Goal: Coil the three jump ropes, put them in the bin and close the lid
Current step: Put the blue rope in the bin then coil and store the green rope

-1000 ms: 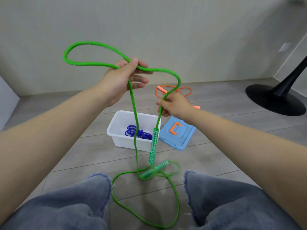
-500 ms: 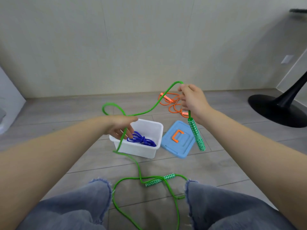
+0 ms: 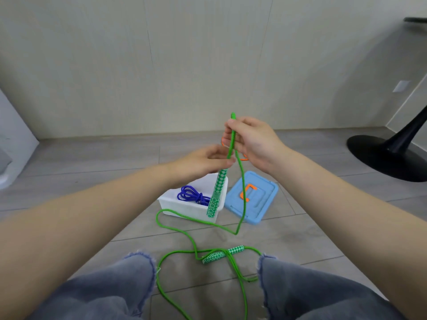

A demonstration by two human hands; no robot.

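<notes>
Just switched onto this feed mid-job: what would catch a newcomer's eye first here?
The bright green jump rope dominates: both hands pinch it at centre frame, the right hand above the left hand, with one patterned handle hanging in front of the white bin and the rest trailing across the floor. A coiled blue rope lies in the bin, and the blue lid lies on the floor to its right.

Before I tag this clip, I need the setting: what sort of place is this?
Probably an indoor room at home, with the person sitting on the floor: grey wood-look plank flooring, a plain pale panelled wall, and a black pedestal table base at the right.
</notes>
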